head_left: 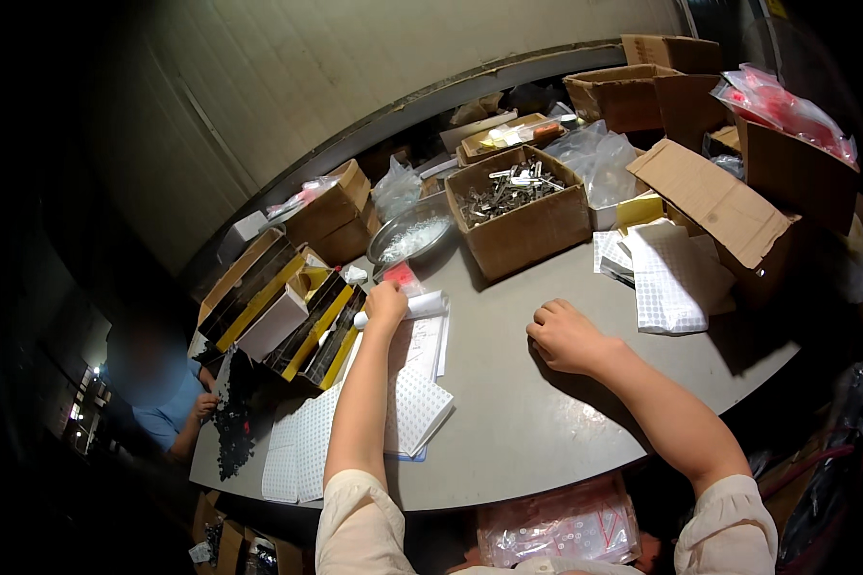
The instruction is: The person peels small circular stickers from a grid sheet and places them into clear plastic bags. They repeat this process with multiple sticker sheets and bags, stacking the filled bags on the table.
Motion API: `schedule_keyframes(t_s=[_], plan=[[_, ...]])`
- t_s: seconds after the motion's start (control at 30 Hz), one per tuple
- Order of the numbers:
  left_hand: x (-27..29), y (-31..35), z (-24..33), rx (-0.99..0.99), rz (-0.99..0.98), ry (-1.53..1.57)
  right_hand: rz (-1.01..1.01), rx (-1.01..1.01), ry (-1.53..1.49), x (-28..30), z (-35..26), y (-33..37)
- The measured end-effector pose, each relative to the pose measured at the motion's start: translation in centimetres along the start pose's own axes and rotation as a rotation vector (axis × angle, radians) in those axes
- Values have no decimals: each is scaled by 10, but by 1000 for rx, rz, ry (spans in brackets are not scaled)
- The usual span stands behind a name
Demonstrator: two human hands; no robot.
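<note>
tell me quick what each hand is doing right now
left hand: closed on a small white roll
right hand: loosely curled, resting empty on the grey table

Bare grey table (508, 383) between hands; boxes (523, 220) crowd behind.

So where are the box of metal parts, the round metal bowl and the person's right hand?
Box of metal parts (527, 228): head view, on its front cardboard wall.
Round metal bowl (385, 251): head view, on its left rim.
Right hand (568, 337): head view, on the back of the hand.
</note>
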State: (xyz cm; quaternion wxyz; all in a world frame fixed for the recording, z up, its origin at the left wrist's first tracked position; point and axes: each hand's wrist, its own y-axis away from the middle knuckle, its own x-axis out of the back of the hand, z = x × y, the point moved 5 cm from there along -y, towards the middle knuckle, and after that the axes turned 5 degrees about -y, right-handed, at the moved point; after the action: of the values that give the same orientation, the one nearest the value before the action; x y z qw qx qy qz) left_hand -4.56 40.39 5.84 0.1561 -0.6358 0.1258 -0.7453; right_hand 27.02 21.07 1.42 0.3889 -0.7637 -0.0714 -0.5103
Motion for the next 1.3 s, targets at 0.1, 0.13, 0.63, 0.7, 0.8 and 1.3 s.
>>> schedule_keyframes(t_s=[0.1, 0.13, 0.63, 0.7, 0.8, 1.3], plan=[[15, 5, 4, -11, 219, 250, 24, -42, -155, 4, 5, -1], [16, 7, -2, -36, 180, 528, 12, -90, -261, 3, 6, -6], [114, 205, 136, -646, -298, 861, 164, -525, -1251, 33, 41, -11], [107, 202, 125, -400, -479, 1105, 145, -453, -1318, 38, 13, -16], [74, 202, 125, -246, -616, 1166, 99, -357, -1419, 39, -11, -19], [106, 206, 110, -405, 116, 659, -426, -544, -1440, 54, -39, -10]])
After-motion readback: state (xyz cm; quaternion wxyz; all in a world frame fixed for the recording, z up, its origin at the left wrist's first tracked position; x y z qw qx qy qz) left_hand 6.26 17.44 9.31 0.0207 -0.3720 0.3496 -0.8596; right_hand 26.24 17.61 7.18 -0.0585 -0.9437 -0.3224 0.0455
